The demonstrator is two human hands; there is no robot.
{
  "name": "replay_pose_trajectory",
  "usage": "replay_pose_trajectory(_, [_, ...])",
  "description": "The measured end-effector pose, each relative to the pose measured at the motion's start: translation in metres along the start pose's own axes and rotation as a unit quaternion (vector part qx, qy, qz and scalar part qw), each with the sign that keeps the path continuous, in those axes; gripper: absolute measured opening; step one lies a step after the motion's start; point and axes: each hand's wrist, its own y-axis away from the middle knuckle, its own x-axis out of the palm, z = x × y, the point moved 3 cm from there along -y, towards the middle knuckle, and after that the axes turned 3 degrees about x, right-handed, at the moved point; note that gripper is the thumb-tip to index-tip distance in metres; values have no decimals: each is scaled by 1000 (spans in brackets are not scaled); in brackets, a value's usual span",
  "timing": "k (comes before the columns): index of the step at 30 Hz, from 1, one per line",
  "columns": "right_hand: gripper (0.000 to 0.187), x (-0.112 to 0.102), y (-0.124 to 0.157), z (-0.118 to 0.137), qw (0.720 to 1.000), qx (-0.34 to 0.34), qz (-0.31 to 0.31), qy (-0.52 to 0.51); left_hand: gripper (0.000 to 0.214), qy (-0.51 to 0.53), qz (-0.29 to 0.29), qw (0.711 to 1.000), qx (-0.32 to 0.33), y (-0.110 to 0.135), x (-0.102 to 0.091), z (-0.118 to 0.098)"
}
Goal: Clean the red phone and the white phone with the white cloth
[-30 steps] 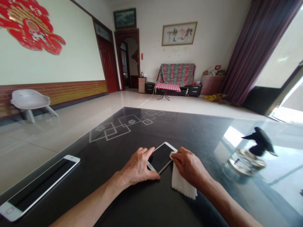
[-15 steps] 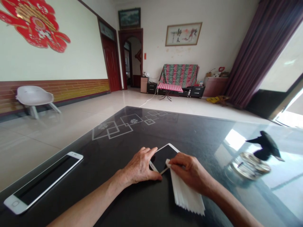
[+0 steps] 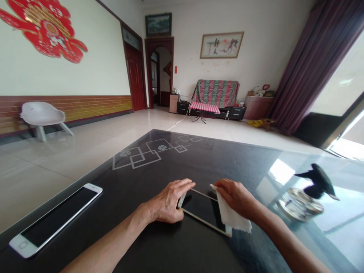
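Note:
A white smartphone [image 3: 203, 210] with a dark screen lies slantwise before me, its far end toward the lower right. My left hand [image 3: 170, 201] grips its left end, thumb on the near side and fingers across the far side. In my right hand [image 3: 236, 195] is a white wiping cloth [image 3: 231, 216] with a zigzag edge, pinched at its top. The cloth hangs over the phone's right part and hides some of it. Farther left, a second white smartphone [image 3: 57, 220] rests face up, apart from both hands.
All this is on a dark glossy table [image 3: 159, 250] with a pattern of squares. On the right stands a clear spray bottle [image 3: 301, 204] with a black trigger head. Beyond the table are a white chair [image 3: 42, 113] and a small table [image 3: 204, 107] with a striped cover.
The held phone has turned so its far end points lower right, showing more screen. My right hand has shifted right with the cloth, which now drapes over the phone's right side.

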Motion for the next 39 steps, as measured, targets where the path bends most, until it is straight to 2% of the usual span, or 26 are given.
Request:
replay_pose_trajectory(3, [27, 0, 6, -2, 998, 45, 42, -15, 76, -29, -49, 998, -21, -1, -1, 5])
replay_pose_trajectory(8, [27, -11, 23, 1, 993, 55, 69, -81, 57, -65, -114, 987, -95, -3, -1, 6])
replay_pose_trajectory(10, [28, -16, 29, -1, 993, 69, 50, -85, 55, -61, -98, 987, -115, -5, 1, 3])
replay_pose_trajectory(13, [29, -19, 36, -3, 994, 87, 10, -58, 63, -38, -41, 992, -114, -8, 2, -4])
replay_pose_trajectory(18, [29, -7, 45, 3, 997, 64, 15, -36, 81, -5, 37, 992, -124, -3, -2, -14])
replay_pose_trajectory(21, [28, -8, 47, 7, 998, 55, -18, -16, 92, 4, 65, 988, -143, 1, -3, -18])
replay_pose_trajectory(24, [27, -14, 51, 9, 997, 45, -58, 22, 112, 27, 94, 979, -179, 3, 1, -18])
replay_pose_trajectory(27, [25, -19, 56, 11, 995, 10, -88, 53, 122, 57, 92, 971, -214, 3, 8, -15])
replay_pose_trajectory(30, [23, -19, 59, 9, 993, -8, -113, 37, 124, 68, 83, 969, -222, 2, 12, -14])
replay_pose_trajectory(39, [19, -1, 54, -5, 977, 21, -202, -62, 133, 46, 99, 968, -226, 2, 17, -24])
